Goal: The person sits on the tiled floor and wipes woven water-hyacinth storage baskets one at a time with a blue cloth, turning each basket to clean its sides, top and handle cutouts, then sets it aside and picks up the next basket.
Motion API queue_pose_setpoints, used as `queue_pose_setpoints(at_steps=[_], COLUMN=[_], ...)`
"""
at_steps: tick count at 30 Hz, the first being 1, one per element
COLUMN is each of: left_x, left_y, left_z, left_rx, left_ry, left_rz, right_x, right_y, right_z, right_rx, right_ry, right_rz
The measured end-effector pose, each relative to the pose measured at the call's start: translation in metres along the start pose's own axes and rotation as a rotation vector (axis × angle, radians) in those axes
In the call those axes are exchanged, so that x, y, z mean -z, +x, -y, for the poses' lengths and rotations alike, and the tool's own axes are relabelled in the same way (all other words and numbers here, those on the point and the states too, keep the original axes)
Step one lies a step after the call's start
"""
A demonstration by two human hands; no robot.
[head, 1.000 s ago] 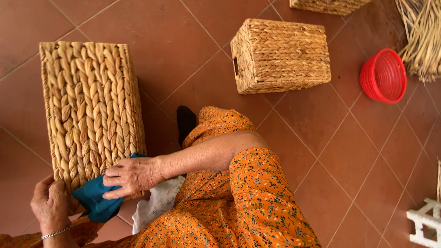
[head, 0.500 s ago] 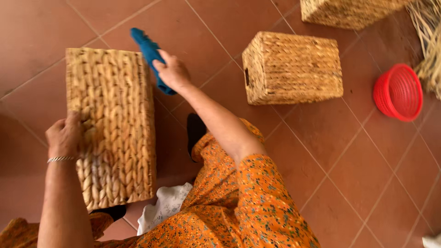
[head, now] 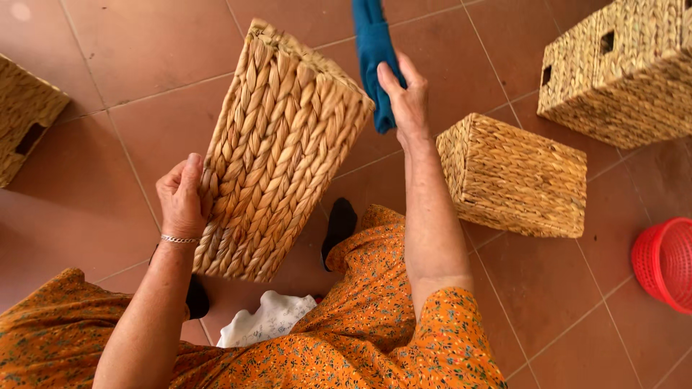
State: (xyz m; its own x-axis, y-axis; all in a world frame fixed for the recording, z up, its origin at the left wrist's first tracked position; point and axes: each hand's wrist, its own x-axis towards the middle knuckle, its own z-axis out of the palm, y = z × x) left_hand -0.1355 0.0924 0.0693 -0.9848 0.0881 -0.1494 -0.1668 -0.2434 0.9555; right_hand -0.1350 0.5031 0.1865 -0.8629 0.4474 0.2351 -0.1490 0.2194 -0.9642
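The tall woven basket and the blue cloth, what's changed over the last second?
The right hand carried the blue cloth from the near end of the tall woven straw basket to beyond its far end. The left hand moved onto the basket's side. Other baskets stayed put.

1. The tall braided straw basket (head: 277,155) stands tilted in the middle, held above the terracotta tiled floor (head: 108,65).
2. The left hand (head: 184,198) grips the basket's left edge near its lower end.
3. The right hand (head: 405,97) is just right of the basket's upper end and holds the blue cloth (head: 375,50), which runs up from it.
4. A small woven cube basket (head: 515,176) lies on the floor right of the right forearm.
5. A larger woven box basket (head: 627,68) sits behind it, at upper right.
6. A red plastic mesh basket (head: 667,263) lies at the right edge.
7. Another woven basket (head: 21,115) sits at the left edge.
8. A white cloth (head: 267,320) lies below the tall basket, beside the orange patterned dress (head: 389,338).
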Motion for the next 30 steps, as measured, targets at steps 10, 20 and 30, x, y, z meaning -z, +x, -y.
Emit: queue_pose_setpoints(at_steps=[10,20,30], left_x=[0.011,0.006,0.035], left_y=[-0.007,-0.024,-0.054], left_z=[-0.06,-0.134,-0.115], left_rx=[-0.079,-0.121,-0.2], left_ry=[0.188,0.245,0.276], left_rz=[0.098,-0.067,0.014], right_x=[-0.037,-0.121,-0.13], right_y=[-0.041,-0.154,-0.037], right_z=[0.084,0.136,0.043], right_rx=[-0.02,0.842,0.626], right_ry=[-0.207,-0.598,-1.001], right_rz=[0.475,0.5,0.069])
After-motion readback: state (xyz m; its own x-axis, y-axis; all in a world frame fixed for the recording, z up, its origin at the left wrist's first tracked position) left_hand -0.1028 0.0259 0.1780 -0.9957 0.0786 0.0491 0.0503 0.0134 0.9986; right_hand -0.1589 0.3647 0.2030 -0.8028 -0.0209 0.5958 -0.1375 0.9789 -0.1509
